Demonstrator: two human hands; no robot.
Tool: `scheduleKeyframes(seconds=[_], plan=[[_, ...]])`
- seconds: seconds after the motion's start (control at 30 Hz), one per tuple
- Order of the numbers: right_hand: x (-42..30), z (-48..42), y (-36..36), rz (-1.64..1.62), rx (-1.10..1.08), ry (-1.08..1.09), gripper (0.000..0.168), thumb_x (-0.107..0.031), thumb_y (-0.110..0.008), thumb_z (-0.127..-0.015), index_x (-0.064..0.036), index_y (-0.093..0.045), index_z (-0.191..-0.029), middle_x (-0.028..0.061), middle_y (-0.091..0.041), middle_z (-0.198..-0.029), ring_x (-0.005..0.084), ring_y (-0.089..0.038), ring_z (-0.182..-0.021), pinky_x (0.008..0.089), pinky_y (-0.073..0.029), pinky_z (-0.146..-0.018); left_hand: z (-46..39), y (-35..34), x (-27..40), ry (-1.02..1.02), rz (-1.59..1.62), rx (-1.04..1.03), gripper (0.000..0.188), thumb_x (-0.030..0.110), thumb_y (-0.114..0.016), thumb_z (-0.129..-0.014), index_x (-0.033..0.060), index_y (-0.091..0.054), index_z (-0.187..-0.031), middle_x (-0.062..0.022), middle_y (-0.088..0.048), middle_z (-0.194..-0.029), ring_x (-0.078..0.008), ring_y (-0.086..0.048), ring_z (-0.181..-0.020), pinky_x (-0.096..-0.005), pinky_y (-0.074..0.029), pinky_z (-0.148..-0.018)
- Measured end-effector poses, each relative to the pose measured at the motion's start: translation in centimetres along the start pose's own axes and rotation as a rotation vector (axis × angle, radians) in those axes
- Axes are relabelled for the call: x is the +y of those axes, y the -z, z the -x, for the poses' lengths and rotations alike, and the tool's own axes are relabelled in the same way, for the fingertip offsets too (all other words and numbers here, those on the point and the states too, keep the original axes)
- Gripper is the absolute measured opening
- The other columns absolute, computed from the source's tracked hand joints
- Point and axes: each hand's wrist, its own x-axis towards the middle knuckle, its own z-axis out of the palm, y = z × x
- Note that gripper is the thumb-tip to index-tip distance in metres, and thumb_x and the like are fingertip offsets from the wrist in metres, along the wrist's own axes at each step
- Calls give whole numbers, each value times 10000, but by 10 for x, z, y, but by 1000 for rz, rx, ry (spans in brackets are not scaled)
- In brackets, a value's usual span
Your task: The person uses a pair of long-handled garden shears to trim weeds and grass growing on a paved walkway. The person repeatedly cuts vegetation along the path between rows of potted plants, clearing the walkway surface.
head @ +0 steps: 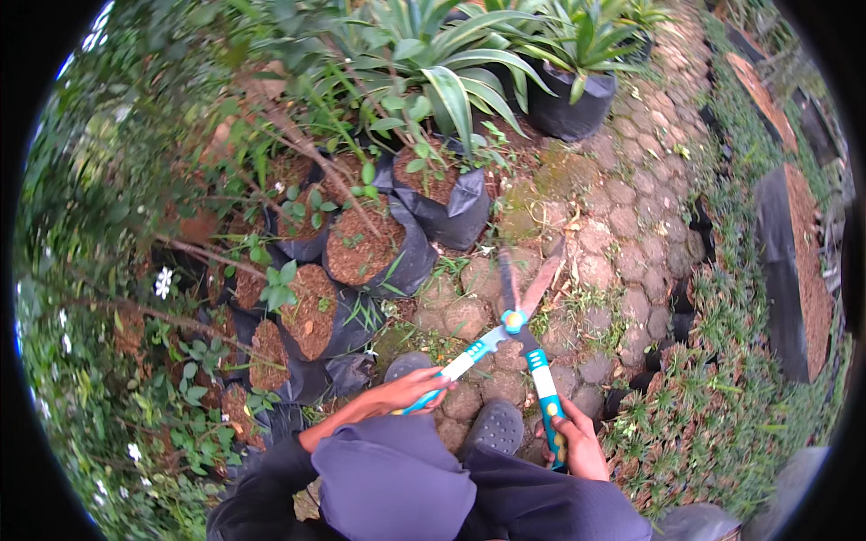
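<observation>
My left hand (414,391) grips one teal-and-white handle of a pair of hedge shears (514,322). Around the other handle, lower right, my right hand (576,436) is closed. The two blades (543,274) stand apart in a V and point away from me over the paving; they look rusty or soiled. Nothing solid shows between them, only the ground and some grass beyond. To the left of the blades is a black plastic grow bag (414,253) filled with brown soil, with a thin woody stem rising from it.
Several more soil-filled bags and white-flowered shrubs (164,283) crowd the left. Variegated agave-like plants (453,88) stand ahead, one in a black bag (572,101). Hexagonal pavers (629,264) form a path. Rows of small seedlings (683,412) border the right. My grey clog (497,427) rests on the paving.
</observation>
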Motion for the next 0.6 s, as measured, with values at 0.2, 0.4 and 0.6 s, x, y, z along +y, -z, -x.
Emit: scheduleKeyframes(seconds=[0.2, 0.4, 0.6], plan=[[-13, -4, -11, 61, 14, 44, 621, -65, -519, -902, -62, -290, -1479, 114, -594, -856, 167, -550, -555, 280, -469, -476, -28, -19, -14, -58, 109, 51, 293, 355, -471, -1012, 74, -549, -1039, 24, -528, -792, -66, -491, -672, -237, -404, -591], [0, -23, -13, 25, -119, 50, 615, -66, -500, -925, -45, -255, -1489, 79, -580, -832, 154, -553, -545, 282, -462, -486, -9, -24, -24, -20, 237, 186, 269, 314, -496, -1007, 63, -558, -1081, 26, -533, -857, -61, -517, -743, -227, -423, -602], [18, -64, -11, 59, -130, 158, 630, -76, -517, -913, -56, -269, -1492, 66, -582, -822, 113, -509, -526, 250, -447, -477, -32, 3, -30, -94, 199, 169, 241, 289, -436, -1021, 58, -501, -1000, 3, -499, -677, -83, -493, -544, -259, -425, -466]])
